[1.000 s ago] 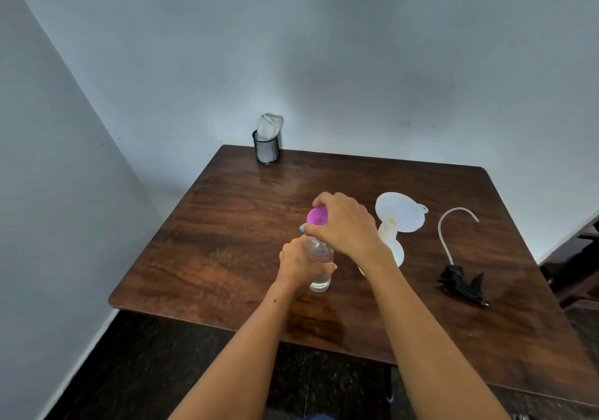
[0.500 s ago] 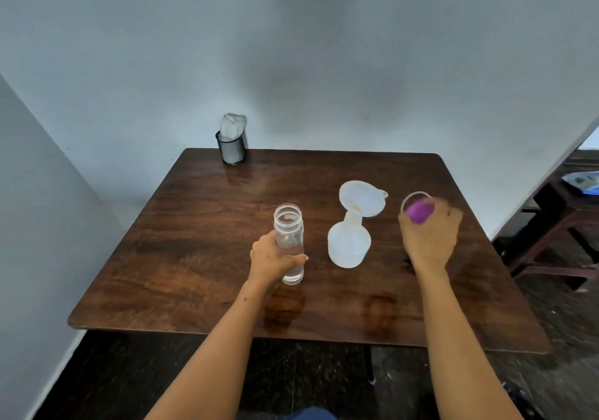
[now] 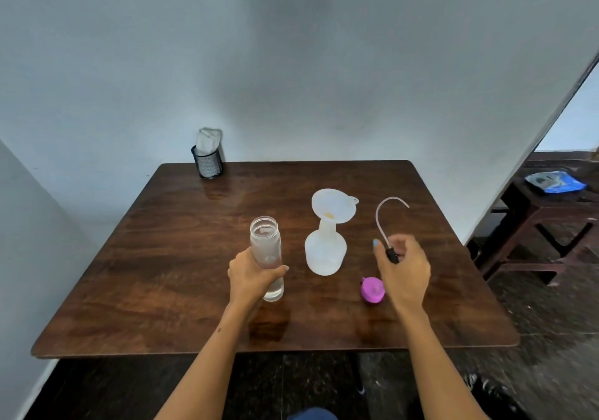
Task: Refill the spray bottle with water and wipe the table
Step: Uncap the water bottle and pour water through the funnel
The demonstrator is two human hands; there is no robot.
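Note:
A clear water bottle [image 3: 265, 241] stands uncapped on the wooden table [image 3: 162, 257], with my left hand [image 3: 251, 275] gripping its lower part. Its purple cap [image 3: 372, 290] lies on the table just left of my right hand [image 3: 403, 272]. That hand hovers with loosely curled fingers over the black spray head [image 3: 393, 255], whose clear tube [image 3: 387, 212] curves away behind it; I cannot tell whether the fingers touch it. Between the hands stands the white spray bottle [image 3: 325, 252] with a white funnel [image 3: 334, 206] in its neck.
A black mesh cup [image 3: 207, 162] holding a folded white cloth [image 3: 209, 139] stands at the table's far left corner by the wall. A dark wooden bench [image 3: 551, 222] with a blue packet [image 3: 554, 182] is at the right.
My right hand took the purple cap off the water bottle, carried it right and set it on the table. It now hovers over the spray head. The left hand kept hold of the bottle.

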